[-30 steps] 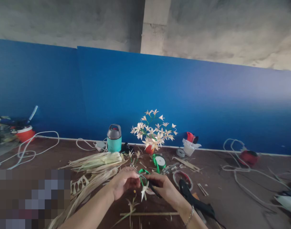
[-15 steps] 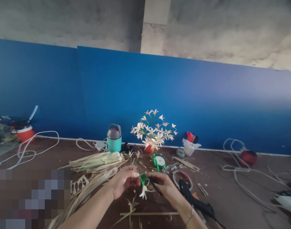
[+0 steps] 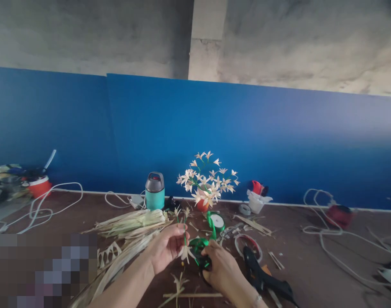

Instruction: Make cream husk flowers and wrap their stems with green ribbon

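Pinched between the thumb and fingers of my left hand [image 3: 170, 244] is the green-wrapped stem of a small pale flower [image 3: 185, 253], its petals pointing down. My right hand [image 3: 219, 261] is wrapped around black-handled scissors [image 3: 205, 270], whose blades I cannot make out. Green ribbon [image 3: 198, 247] lies bunched at the right fingertips, partly hidden by them; whether the fingers also grip it is unclear. Just beyond the hands stands the ribbon spool [image 3: 217, 221]. Two loose pale flowers [image 3: 182, 212] show behind my left hand, and another [image 3: 178, 283] lies below it.
A potted arrangement of pale flowers [image 3: 208, 184] stands at the back, near a teal container [image 3: 155, 199]. Dried husks [image 3: 134, 222] spread at left. On the right are a black glue gun [image 3: 266, 278], a white bin [image 3: 256, 203] and white cables [image 3: 324, 231].
My right hand has moved down, away from the flower, with the scissors and has turned over. The ribbon no longer spans between the hands. The left hand keeps the flower; the view has tilted slightly up.
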The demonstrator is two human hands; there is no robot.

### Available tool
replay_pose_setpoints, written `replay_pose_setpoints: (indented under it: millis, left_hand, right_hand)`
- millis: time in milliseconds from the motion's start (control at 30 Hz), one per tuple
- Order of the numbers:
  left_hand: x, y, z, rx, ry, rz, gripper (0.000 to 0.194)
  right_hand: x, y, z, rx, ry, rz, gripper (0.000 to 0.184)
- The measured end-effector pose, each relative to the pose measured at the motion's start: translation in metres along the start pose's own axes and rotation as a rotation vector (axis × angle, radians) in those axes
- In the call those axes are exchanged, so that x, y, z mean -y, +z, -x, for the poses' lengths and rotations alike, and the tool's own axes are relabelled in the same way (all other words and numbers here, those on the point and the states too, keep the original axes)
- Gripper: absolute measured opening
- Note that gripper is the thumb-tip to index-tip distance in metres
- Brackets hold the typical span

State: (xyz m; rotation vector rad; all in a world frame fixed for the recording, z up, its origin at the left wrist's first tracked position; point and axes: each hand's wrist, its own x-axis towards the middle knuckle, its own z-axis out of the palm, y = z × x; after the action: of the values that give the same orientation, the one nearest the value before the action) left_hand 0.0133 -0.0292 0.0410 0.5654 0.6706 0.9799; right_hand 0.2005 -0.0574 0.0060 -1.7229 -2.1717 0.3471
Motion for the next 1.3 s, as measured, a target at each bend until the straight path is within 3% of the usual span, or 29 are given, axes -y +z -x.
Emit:
replay_pose_setpoints:
  millis: [100,233,267,333,433,600,700,833,900,967,1067,1133,1300]
  left_hand:
    - [-0.001,0.003,-0.001,0.002,-0.023,-0.003,0.006]
    - [-0.002,0.01,0.001,-0.077,-0.064,-0.021,0.008]
    - [-0.001,0.011,0.003,-0.105,-0.074,-0.012,0.009]
    - [0.004,0.014,0.007,-0.141,-0.105,0.024,0.007]
    - [0.019,0.016,0.014,-0.111,-0.197,0.081,0.01]
    - [0.039,0.016,0.019,-0.085,-0.234,0.105,0.01]
    - [0.042,0.013,0.018,-0.061,-0.239,0.118,0.012]
    - [0.038,0.006,0.02,-0.007,-0.203,0.028,0.022]
    - [0.033,0.005,0.022,0.029,-0.08,-0.112,0.023]
    - [0.03,0.004,0.023,-0.007,0.161,-0.301,0.021]
    - [0.028,0.004,0.023,-0.131,0.567,-0.682,0.013]
    - [0.031,0.002,0.022,-0.157,0.753,-0.918,0.012]
    - [0.039,-0.002,0.023,-0.152,0.919,-1.199,0.007]
  right_hand:
    - [0.0,0.003,0.0,0.005,-0.004,-0.029,0.031]
    - [-0.001,0.003,-0.002,0.165,0.034,-0.305,0.027]
    - [0.001,0.002,-0.003,0.135,0.023,-0.365,0.026]
    - [0.006,-0.002,-0.003,-0.046,-0.055,-0.451,0.027]
    - [0.017,-0.01,-0.001,-0.28,-0.246,-0.581,0.026]
    - [0.028,-0.017,0.007,-0.261,-0.414,-0.69,0.017]
    - [0.029,-0.015,0.007,-0.287,-0.396,-0.715,0.009]
    - [0.023,-0.008,-0.001,-0.36,-0.192,-0.916,0.014]
    - [0.019,-0.006,-0.005,-0.349,-0.07,-1.084,0.016]
    - [0.017,-0.006,-0.007,-0.311,-0.011,-1.191,0.019]
    - [0.018,-0.005,-0.008,-0.261,-0.072,-1.191,0.02]
    - [0.019,-0.004,-0.007,-0.25,-0.143,-1.15,0.019]
    - [0.021,-0.003,-0.005,-0.239,-0.217,-1.008,0.016]
